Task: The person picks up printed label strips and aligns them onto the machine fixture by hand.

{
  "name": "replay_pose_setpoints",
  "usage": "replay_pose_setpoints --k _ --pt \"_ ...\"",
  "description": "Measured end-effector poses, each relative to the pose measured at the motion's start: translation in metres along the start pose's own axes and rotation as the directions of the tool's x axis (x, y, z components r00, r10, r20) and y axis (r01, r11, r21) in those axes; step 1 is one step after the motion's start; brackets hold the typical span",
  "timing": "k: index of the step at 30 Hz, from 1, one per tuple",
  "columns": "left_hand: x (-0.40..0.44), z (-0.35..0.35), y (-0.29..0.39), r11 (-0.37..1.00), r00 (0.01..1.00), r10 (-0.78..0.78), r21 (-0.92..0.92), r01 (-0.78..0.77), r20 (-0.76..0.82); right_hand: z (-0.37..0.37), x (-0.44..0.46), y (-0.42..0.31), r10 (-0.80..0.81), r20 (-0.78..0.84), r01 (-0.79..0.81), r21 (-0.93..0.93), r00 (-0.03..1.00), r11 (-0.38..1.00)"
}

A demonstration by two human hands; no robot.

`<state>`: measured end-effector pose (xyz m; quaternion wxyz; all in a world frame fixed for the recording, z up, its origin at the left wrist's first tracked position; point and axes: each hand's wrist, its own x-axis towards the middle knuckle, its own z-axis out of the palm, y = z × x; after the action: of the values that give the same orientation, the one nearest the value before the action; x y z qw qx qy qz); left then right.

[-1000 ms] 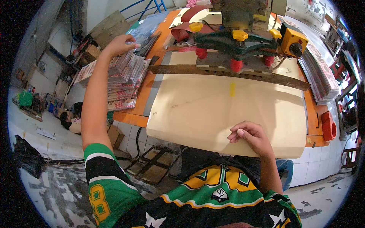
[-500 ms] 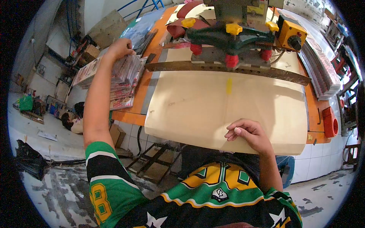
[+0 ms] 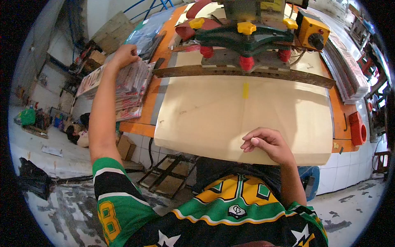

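My left hand [image 3: 124, 56] is at the far edge of a pile of clear plastic packets [image 3: 133, 78] with red and white print, its fingers curled down; what they pinch is too small to make out. My right hand [image 3: 265, 143] hovers low over the cream sheet [image 3: 205, 111], near its front edge, fingers loosely bent and apart, holding nothing. A yellow strip [image 3: 245, 90] marks the middle of the sheet. Across its back runs a long metal bar [image 3: 247, 73], under a dark green press head [image 3: 247, 41] with yellow knobs and red feet.
A yellow control box [image 3: 313, 33] hangs at the press's right. Beyond it lies a long stack of printed packets [image 3: 345, 74]. A red ring-shaped holder [image 3: 358, 128] is on the orange table's [image 3: 142, 128] right edge. Clear bluish plastic [image 3: 150, 31] lies back left. A person crouches far left.
My left hand has come down from above the packets onto their far edge, and its fingers have curled in. The view has shifted slightly; my right hand stays nearly in place.
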<state>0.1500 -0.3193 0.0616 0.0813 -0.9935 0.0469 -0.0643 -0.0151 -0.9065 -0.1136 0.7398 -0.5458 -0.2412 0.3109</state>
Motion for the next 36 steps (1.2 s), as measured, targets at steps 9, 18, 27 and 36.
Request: replay_pose_setpoints --k 9,18,27,36 --pt "-0.005 0.001 0.016 0.995 0.993 -0.07 -0.073 0.063 -0.091 -0.001 -0.001 0.003 -0.04 -0.01 0.04 0.006 0.999 0.999" --pt "-0.016 0.006 0.007 0.99 0.982 -0.073 -0.135 0.049 -0.176 -0.003 -0.002 0.005 -0.053 0.056 0.048 0.082 0.997 0.996" --pt "-0.018 0.026 -0.035 0.982 0.984 -0.095 -0.176 0.069 -0.148 0.004 -0.014 -0.003 -0.125 0.033 0.126 -0.045 0.992 0.991" --pt "-0.035 0.016 -0.014 0.977 0.969 -0.139 -0.186 0.101 -0.206 -0.061 -0.109 -0.111 -0.346 -0.401 0.067 -0.567 0.848 0.821"
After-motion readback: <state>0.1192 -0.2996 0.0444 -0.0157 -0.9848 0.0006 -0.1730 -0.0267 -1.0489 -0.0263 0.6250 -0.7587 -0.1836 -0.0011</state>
